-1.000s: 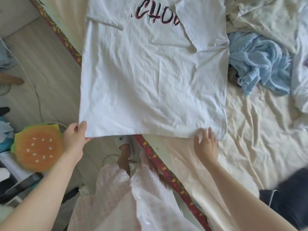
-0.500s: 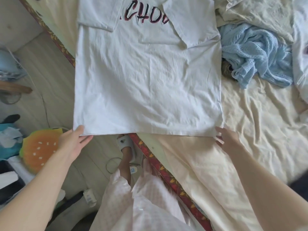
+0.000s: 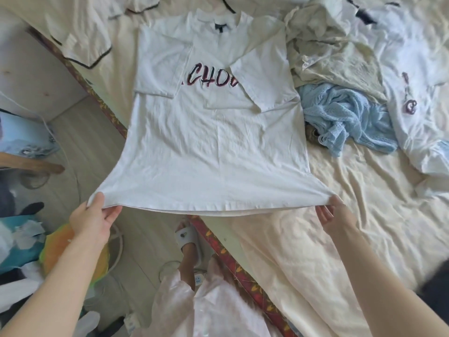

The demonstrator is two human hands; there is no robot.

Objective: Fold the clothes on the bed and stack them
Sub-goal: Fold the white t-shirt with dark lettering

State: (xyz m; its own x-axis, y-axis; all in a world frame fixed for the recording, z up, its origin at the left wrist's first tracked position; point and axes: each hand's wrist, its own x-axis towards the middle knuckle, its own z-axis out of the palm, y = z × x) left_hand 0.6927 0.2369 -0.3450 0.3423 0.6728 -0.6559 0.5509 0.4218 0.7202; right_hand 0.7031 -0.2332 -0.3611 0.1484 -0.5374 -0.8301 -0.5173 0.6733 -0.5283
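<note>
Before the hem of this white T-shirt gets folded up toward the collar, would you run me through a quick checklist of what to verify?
1. Left hand grips the hem's left corner of the white T-shirt: ok.
2. Right hand holds the right corner: ok, fingers curl under the hem.
3. Both sleeves folded in over the chest: ok, each overlaps the lettering.
4. Hem taut between the hands: ok, only a slight sag mid-span.
5. Landing area near the collar free: cannot tell; the beige garment lies against the right shoulder.
6. Blue knit clear of the shirt: not ok, it touches the right edge.
</note>
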